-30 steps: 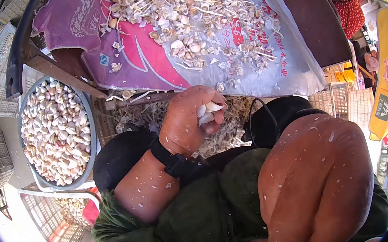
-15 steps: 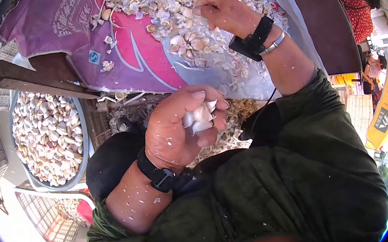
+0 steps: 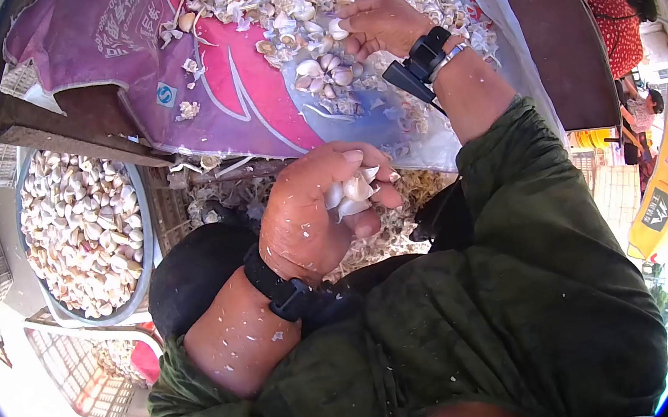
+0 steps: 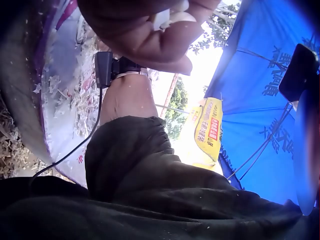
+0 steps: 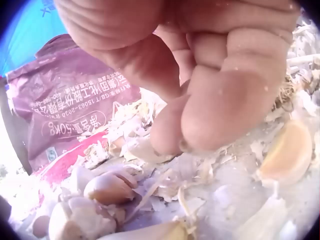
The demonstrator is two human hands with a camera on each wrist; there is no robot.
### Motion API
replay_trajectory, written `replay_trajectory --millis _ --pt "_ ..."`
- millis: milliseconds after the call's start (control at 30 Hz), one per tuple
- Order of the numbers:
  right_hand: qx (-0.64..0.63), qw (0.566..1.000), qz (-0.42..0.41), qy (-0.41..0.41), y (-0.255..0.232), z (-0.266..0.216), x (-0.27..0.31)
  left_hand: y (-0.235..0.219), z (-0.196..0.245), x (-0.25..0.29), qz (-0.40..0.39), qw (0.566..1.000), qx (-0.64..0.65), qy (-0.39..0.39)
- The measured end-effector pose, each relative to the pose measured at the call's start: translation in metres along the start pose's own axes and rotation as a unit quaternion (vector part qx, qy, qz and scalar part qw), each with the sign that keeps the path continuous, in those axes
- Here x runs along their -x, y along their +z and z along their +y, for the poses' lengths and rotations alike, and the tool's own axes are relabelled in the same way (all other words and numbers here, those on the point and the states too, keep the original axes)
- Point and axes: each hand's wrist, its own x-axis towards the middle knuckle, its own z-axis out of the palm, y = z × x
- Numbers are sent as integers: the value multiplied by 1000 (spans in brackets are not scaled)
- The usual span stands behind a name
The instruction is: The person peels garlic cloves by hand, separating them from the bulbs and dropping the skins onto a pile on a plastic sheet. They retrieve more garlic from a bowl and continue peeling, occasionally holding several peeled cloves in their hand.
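Note:
In the head view my left hand is held palm up over the lap, its curled fingers and thumb cradling several pale garlic cloves. Those cloves also show at the top of the left wrist view. My right hand reaches over the garlic heap on the plastic sacking, a white clove at its fingertips. Seen from the right wrist, its fingers bend down into papery skins and stalks. A broken cluster of cloves lies beside them, and a loose yellowish clove sits to the right.
Printed purple and grey sacking covers the table. A round tub of separated cloves stands to the left, with a plastic crate below it. Skins litter the ground between the knees. A person in red sits at the far right.
My right hand has come up from low at the right side to the heap, then shifted slightly there; a clove now shows at its fingertips. The left hand keeps its cloves.

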Motion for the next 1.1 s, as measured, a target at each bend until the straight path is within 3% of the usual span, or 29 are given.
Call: replay_trajectory --millis 33,100,167,233,333,367,433,767,1033,1100 --pt "2 1000 1 -2 0 5 7 -1 -2 -1 -2 1000 -1 1" --pt "-174 981 -38 -74 1 11 23 -3 -5 -3 1 1000 0 1" --pt "-246 956 -121 -106 9 -1 50 -1 -6 -1 9 1000 -7 -5" --pt "-262 915 -234 -201 33 -25 93 -1 -5 1 20 1000 -15 -11" --pt "-235 859 -382 -245 77 -81 173 -8 -15 -2 10 1000 16 16" --pt "-233 861 -380 -247 87 -96 183 5 -13 7 46 992 -95 63" --pt "-176 672 -583 -421 108 -115 190 -5 -11 1 -1 1000 -18 -2" --pt "-154 686 -502 -503 125 -103 198 -3 -8 12 5 999 -47 14" --pt "-112 658 -438 -602 123 -111 173 1 -2 10 -14 997 -65 32" --pt "-111 657 -413 -621 122 -106 170 1 -6 12 -7 1000 -28 0"
